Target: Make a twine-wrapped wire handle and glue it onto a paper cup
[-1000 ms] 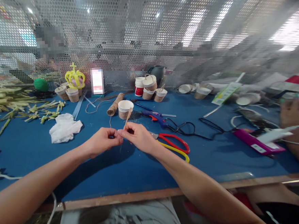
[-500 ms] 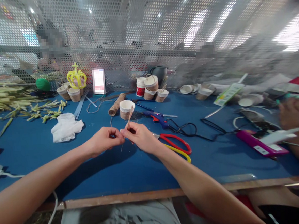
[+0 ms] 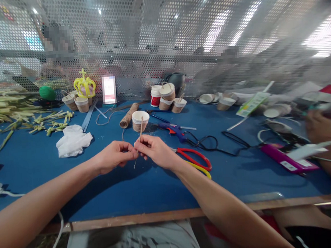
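Plainly, the right hand [image 3: 156, 151] pinches a strand of twine [image 3: 141, 128] above the blue table [image 3: 116, 197], and the left hand [image 3: 118, 155] has its fingertips closed on it just beside. Beyond stand 1 wrapped cup [image 3: 136, 126] and a lying roll [image 3: 129, 116]; scissors [image 3: 202, 156] rest near the right wrist.

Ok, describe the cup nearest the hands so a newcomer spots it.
On the blue table, look just beyond the person's right hand. Right of the twine roll stands an upright cup, white-rimmed and brown-wrapped. The other cups cluster farther back; this one stands alone.
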A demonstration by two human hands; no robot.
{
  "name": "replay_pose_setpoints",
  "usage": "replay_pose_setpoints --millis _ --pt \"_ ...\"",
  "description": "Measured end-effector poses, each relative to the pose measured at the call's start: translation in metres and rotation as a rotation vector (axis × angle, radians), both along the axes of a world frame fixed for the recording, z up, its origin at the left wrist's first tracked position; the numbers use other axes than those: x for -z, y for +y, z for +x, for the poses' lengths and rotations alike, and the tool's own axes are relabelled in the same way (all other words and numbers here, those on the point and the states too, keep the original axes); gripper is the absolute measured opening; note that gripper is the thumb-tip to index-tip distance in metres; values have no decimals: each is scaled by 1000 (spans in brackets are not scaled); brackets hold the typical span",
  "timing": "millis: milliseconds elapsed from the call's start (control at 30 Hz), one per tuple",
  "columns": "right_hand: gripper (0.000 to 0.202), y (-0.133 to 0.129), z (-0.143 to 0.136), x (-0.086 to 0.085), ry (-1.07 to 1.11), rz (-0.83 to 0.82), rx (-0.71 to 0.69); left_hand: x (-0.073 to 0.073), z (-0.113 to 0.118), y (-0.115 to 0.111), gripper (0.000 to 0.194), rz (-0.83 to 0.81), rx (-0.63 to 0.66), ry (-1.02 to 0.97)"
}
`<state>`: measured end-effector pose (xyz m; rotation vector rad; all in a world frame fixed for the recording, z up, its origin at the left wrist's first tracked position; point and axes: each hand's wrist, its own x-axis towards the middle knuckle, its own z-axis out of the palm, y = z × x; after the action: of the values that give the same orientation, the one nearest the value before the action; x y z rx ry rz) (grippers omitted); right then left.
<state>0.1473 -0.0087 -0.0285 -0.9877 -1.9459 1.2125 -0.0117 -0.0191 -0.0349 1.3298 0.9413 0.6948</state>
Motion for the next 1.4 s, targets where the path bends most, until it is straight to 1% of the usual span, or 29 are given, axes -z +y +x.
replay_pose_setpoints --millis 233,367,567,700,767,933,1033,1167,1400 --pt "27 1 0 -1 -120 153 126 -2 -1 1 17 107 -12 101" --pt "27 -1 -1 -2 -136 168 154 -3 -1 0 17 116 -7 115" --pt "28 0 -1 0 -82 108 149 -2 0 -1 16 95 18 68" --pt "24 2 0 2 92 -41 16 -3 0 -2 17 9 20 -43" --pt "24 3 1 3 146 -83 -16 -3 0 -2 20 -36 25 -98" --pt "24 3 0 5 128 -48 43 -3 2 -2 22 -108 1 -159" --pt "24 2 -1 6 147 -48 39 -4 3 -4 24 -134 -33 -179" --pt "24 2 -2 6 175 -61 33 -4 5 -6 25 -125 -65 -197" --pt "24 3 -2 7 203 -47 31 -3 6 -9 24 -148 -82 -235"
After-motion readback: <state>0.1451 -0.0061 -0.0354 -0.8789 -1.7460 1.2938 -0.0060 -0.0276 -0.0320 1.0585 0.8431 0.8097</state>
